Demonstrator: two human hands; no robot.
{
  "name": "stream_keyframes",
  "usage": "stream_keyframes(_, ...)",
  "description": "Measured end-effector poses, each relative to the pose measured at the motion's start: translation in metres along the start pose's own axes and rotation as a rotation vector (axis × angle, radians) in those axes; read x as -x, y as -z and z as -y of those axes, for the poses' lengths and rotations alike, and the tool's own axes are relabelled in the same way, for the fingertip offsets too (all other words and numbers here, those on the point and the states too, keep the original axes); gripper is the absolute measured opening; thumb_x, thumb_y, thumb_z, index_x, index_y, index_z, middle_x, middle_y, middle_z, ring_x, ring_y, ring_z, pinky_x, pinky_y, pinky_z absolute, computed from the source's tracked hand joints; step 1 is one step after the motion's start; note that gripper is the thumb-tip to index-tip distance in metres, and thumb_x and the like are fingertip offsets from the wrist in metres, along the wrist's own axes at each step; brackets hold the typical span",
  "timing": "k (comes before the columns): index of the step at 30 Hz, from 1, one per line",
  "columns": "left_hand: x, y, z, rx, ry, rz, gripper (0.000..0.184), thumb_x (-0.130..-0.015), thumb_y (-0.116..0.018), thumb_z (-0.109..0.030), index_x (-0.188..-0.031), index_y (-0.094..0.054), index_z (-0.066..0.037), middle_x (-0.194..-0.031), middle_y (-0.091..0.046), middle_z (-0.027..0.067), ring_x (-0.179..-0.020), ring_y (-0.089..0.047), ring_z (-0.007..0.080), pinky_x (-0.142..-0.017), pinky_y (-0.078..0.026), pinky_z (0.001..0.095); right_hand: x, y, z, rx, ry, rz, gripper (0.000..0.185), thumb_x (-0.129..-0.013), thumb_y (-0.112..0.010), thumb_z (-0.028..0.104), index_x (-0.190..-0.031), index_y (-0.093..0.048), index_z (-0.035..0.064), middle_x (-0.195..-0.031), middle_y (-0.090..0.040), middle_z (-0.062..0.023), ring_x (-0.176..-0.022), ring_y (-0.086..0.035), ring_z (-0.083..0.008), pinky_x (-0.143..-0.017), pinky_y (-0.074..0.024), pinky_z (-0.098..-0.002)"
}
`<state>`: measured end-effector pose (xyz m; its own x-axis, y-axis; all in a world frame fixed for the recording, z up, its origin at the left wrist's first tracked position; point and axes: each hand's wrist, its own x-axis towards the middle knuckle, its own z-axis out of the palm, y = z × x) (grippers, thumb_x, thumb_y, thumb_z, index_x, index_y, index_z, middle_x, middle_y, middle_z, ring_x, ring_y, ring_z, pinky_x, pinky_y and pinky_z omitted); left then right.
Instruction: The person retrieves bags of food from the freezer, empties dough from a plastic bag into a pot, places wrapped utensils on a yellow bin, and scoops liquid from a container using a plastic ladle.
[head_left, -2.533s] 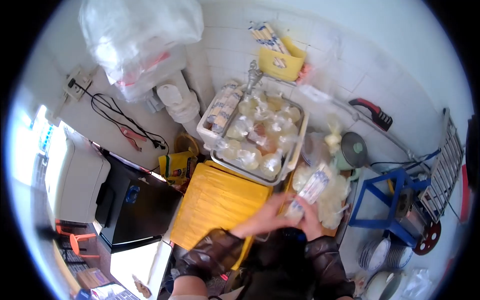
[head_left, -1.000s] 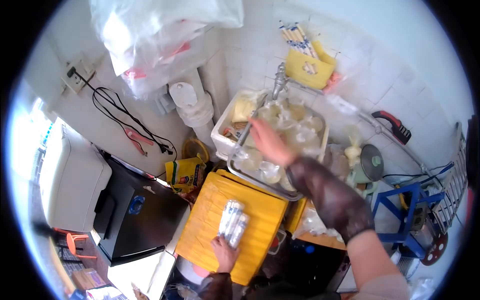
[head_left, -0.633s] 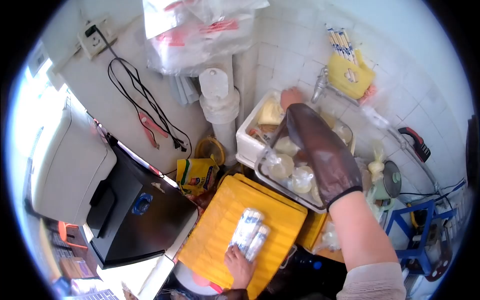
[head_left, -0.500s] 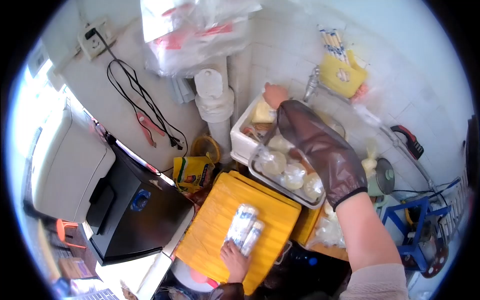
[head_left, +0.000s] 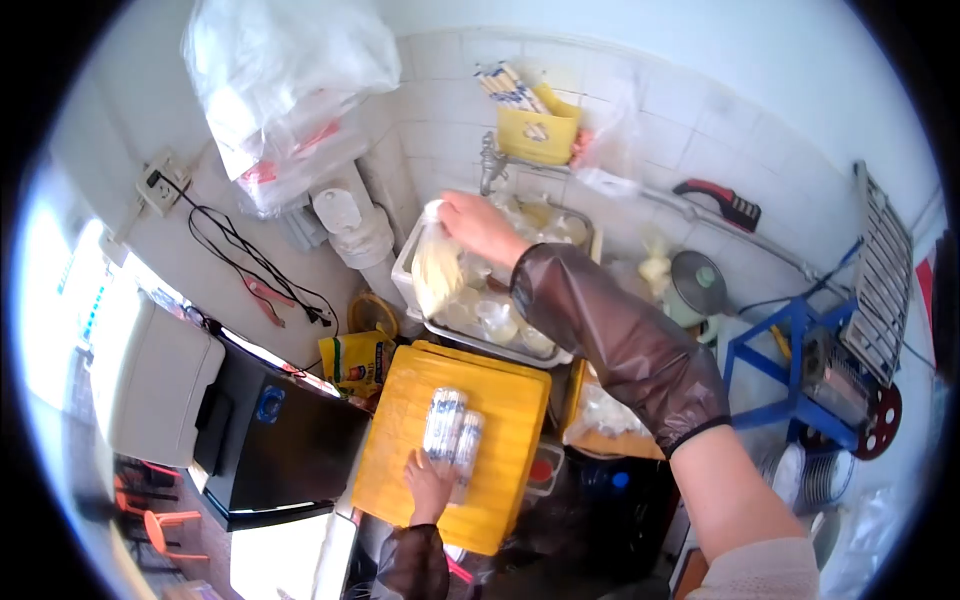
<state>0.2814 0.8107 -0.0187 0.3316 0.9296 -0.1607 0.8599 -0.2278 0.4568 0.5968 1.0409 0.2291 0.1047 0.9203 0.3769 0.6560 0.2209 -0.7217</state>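
Plastic bag [head_left: 437, 272] up, your right hand [head_left: 482, 225] clenching it; filled bags [head_left: 497, 320] sit unlifted; left hand [head_left: 428, 490] touches 2 set-down packs [head_left: 446, 425], grip unclear

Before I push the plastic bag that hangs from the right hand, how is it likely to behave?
The plastic bag is probably floppy, since its film narrows at the right hand. It may swing if pushed, as it hangs from that narrow top. The fuller lower part suggests some weight.
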Motion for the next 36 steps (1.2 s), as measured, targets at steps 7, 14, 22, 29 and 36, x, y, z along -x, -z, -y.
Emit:
stream_keyframes(7,0.010,0.180,-0.183,0.628,-0.635,-0.722,0.039,-0.078,-0.062,0.006,-0.115,-0.053,-0.003,-0.120,-0.049,0.0153,-0.097,-0.052,0.0234,-0.078,-0.045,0.0308,0.180,0.105,0.123,-0.019,0.068,0.087,0.017,-0.085,-0.044,0.015,-0.083,-0.050,-0.0002,-0.072,-0.053,-0.0202,-0.066,-0.053,-0.0374,-0.059,-0.0409,-0.0408)
stream_keyframes(14,0.150,0.142,-0.287,0.891,-0.974,-0.080,0.036,-0.074,-0.067,0.007,-0.108,-0.057,0.000,-0.097,-0.060,0.0096,-0.075,-0.056,0.0140,-0.066,-0.047,0.0243,0.440,0.181,0.215,-0.097,-0.256,-0.234,0.018,-0.085,-0.053,0.020,-0.091,-0.049,0.0031,-0.073,-0.057,-0.0193,-0.070,-0.058,-0.0379,-0.059,-0.0429,-0.0412)
stream_keyframes(22,0.388,0.041,-0.338,0.816,-1.055,0.673,0.010,-0.079,-0.064,0.001,-0.087,-0.059,-0.001,-0.076,-0.058,0.0033,-0.063,-0.052,0.0076,-0.056,-0.042,0.0211,0.750,0.138,0.304,0.151,-0.486,-1.205,0.047,-0.076,-0.065,0.003,-0.118,-0.042,0.0046,-0.108,-0.054,-0.0132,-0.091,-0.061,-0.0264,-0.076,-0.0497,-0.0338)
stream_keyframes(29,0.532,-0.033,-0.328,0.903,-1.209,1.073,0.007,-0.080,-0.062,0.003,-0.086,-0.058,0.001,-0.107,-0.054,0.0084,-0.090,-0.055,0.0138,-0.076,-0.046,0.0224,0.903,0.116,0.333,0.559,-0.749,-1.308,0.014,-0.076,-0.063,0.007,-0.089,-0.057,0.0059,-0.085,-0.059,-0.0123,-0.078,-0.061,-0.0309,-0.068,-0.0499,-0.0338)
stream_keyframes(36,0.572,-0.071,-0.323,0.874,-0.956,1.561,0.035,-0.080,-0.062,0.006,-0.113,-0.052,0.001,-0.111,-0.057,0.0067,-0.100,-0.056,0.0128,-0.086,-0.047,0.0254,0.981,0.103,0.345,0.291,-0.766,-1.333,0.014,-0.077,-0.063,0.005,-0.090,-0.056,0.0030,-0.084,-0.062,-0.0096,-0.076,-0.063,-0.0201,-0.069,-0.0496,-0.0296)
